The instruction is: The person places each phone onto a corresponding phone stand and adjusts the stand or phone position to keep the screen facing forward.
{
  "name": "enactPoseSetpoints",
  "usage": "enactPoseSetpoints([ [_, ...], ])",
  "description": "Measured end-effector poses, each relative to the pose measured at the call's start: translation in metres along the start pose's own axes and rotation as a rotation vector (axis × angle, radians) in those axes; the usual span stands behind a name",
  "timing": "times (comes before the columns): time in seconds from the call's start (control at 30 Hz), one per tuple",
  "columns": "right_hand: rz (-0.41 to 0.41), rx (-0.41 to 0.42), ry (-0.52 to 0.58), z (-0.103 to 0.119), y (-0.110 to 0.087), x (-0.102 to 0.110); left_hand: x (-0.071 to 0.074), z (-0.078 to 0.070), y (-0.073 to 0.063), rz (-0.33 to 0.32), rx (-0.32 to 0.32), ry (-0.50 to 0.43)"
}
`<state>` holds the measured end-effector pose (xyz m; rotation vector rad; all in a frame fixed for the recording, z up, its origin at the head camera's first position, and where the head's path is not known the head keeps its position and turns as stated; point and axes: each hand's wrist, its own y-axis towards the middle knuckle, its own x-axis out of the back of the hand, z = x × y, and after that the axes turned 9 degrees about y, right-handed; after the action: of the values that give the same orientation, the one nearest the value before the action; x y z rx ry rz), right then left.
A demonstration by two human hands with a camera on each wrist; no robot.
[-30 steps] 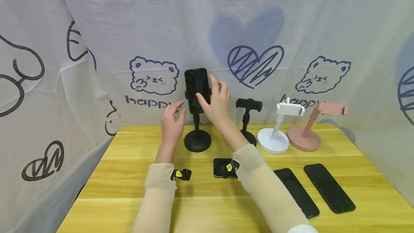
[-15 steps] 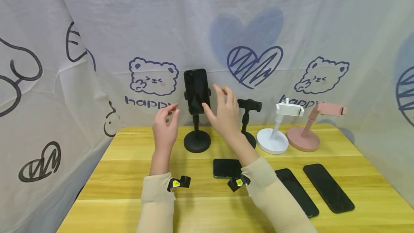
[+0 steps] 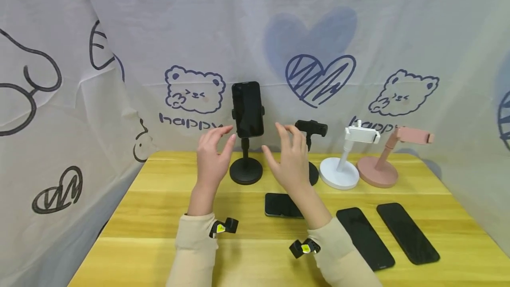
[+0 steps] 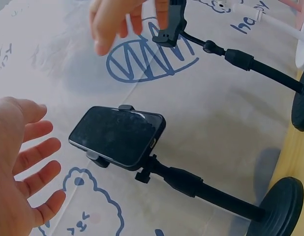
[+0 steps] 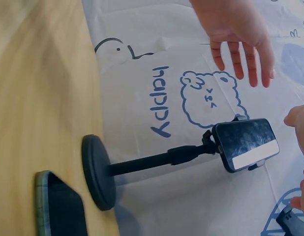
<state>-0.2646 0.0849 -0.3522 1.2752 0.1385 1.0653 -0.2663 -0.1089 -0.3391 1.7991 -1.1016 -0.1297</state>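
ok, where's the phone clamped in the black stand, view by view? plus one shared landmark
Head: phone slightly left of and above centre.
Left wrist: phone left of and slightly below centre.
Right wrist: phone right of and slightly below centre.
Shared landmark: stand's round black base; below phone in head, bottom right in left wrist, lower left in right wrist.

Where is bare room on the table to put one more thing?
Bare: the table left of the left sleeve, and its front middle, between that and the right sleeve. Crowded: back right, where the white stand and pink stand sit close.
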Motion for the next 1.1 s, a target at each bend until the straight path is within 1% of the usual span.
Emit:
enactPoseSetpoints([
  [0.13, 0.010, -0.006, -0.018, -0.006, -0.015, 0.007, 0.000, -0.006, 0.002, 0.022, -0.060, 0.012],
  [0.3, 0.030, -0.013, -0.030, -0.015, -0.029, 0.014, 0.000, -0.007, 0.004, 0.064, -0.099, 0.038],
  [0.4, 0.053, -0.018, -0.040, -0.018, -0.037, 0.017, 0.000, -0.007, 0.003, 0.088, -0.122, 0.058],
  [0.5, 0.095, -0.023, -0.060, -0.021, -0.044, 0.017, 0.001, -0.007, 0.003, 0.108, -0.153, 0.083],
  [0.7, 0.214, -0.017, -0.047, -0.026, -0.056, 0.014, 0.001, -0.009, 0.002, 0.132, -0.229, 0.130],
  [0.87, 0.317, 0.013, -0.045, -0.031, -0.065, 0.009, -0.001, -0.010, -0.002, 0.147, -0.263, 0.162],
  [0.97, 0.389, 0.023, -0.077, -0.035, -0.070, 0.008, -0.005, -0.011, -0.004, 0.143, -0.281, 0.179],
  [1.1, 0.496, 0.009, -0.124, -0.042, -0.076, 0.007, -0.011, -0.015, -0.006, 0.143, -0.310, 0.204],
])
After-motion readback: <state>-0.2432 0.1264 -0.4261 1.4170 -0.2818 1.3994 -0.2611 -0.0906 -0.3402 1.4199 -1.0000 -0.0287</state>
